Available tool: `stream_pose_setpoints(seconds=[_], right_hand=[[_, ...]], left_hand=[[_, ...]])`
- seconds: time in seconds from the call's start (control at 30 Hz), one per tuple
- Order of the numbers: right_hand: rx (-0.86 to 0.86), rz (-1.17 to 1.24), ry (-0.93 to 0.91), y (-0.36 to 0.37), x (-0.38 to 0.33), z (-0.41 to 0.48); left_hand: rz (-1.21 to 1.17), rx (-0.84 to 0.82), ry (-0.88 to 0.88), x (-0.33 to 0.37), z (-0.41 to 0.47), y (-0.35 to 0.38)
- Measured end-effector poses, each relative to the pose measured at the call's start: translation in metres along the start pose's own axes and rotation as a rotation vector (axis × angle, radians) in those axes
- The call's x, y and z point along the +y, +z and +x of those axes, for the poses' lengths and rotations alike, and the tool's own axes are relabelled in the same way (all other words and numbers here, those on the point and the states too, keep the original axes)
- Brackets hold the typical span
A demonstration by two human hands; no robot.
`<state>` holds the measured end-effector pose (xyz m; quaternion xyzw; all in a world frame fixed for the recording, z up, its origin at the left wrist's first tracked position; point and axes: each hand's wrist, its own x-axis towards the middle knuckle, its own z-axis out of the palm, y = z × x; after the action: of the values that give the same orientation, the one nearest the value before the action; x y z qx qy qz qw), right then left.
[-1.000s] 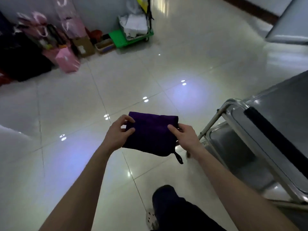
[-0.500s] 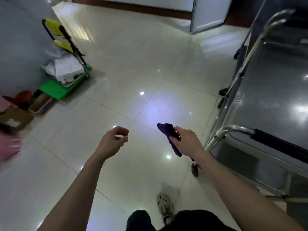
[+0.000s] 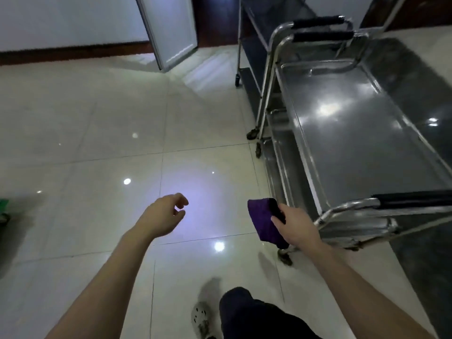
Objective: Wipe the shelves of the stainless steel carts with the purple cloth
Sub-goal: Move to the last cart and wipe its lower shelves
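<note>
My right hand [image 3: 294,225] grips the folded purple cloth [image 3: 263,220], which hangs in the air just left of the near stainless steel cart [image 3: 362,133]. That cart's top shelf is bare and shiny, with a black-padded handle [image 3: 413,199] at the near end; lower shelves show beneath its left side. A second steel cart [image 3: 259,45] stands behind it. My left hand [image 3: 163,216] hovers over the floor with loosely curled fingers, holding nothing.
Glossy white floor tiles [image 3: 97,143] stretch to the left and ahead. A white door panel [image 3: 171,30] leans at the far wall. A green object [image 3: 3,206] sits at the left edge. My leg and shoe [image 3: 203,319] are at the bottom.
My left hand let go of the cloth, which now hangs from my right hand alone. My view swung right, and the cart's top shelf came into full view.
</note>
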<state>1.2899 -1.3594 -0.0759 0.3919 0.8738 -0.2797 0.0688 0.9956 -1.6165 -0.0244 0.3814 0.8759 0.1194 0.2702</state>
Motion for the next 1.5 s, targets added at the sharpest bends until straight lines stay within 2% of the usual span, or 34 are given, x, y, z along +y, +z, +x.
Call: stream_pose_setpoints(seconds=[0.17,0.3,0.43,0.57,0.7,0.93,1.13,1.23,1.3,1.4,1.5], right_hand=[[0.065,0.012,0.176,0.005,-0.022,0.022],[0.095,0.054,0.293,0.012,-0.028,0.071],[0.144,0.142,0.397,0.021,-0.03,0.145],[0.188,0.199,0.43,0.015,-0.048,0.217],[0.222,0.15,0.424,-0.002,-0.063,0.276],[0.339,0.223,0.434,-0.014,-0.094,0.355],[0.607,0.202,0.56,-0.001,-0.131,0.416],[0.627,0.343,0.761,0.015,-0.141,0.456],[0.648,0.391,0.813,0.029,-0.139,0.484],[0.698,0.333,0.78,0.06,-0.124,0.528],[0.707,0.425,0.756,0.107,-0.091,0.574]], left_hand=[[0.336,-0.157,0.191,0.005,0.104,-0.04],[0.469,-0.261,0.343,0.02,0.207,-0.057],[0.566,-0.29,0.43,0.041,0.318,-0.074],[0.61,-0.401,0.518,0.066,0.412,-0.094],[0.635,-0.44,0.613,0.093,0.489,-0.101],[0.797,-0.555,0.868,0.146,0.611,-0.071],[0.818,-0.62,1.106,0.171,0.707,-0.037],[0.823,-0.661,1.185,0.17,0.758,-0.016],[0.758,-0.698,1.192,0.161,0.79,0.001],[0.614,-0.783,1.147,0.144,0.833,0.04],[0.474,-0.87,1.099,0.129,0.879,0.104]])
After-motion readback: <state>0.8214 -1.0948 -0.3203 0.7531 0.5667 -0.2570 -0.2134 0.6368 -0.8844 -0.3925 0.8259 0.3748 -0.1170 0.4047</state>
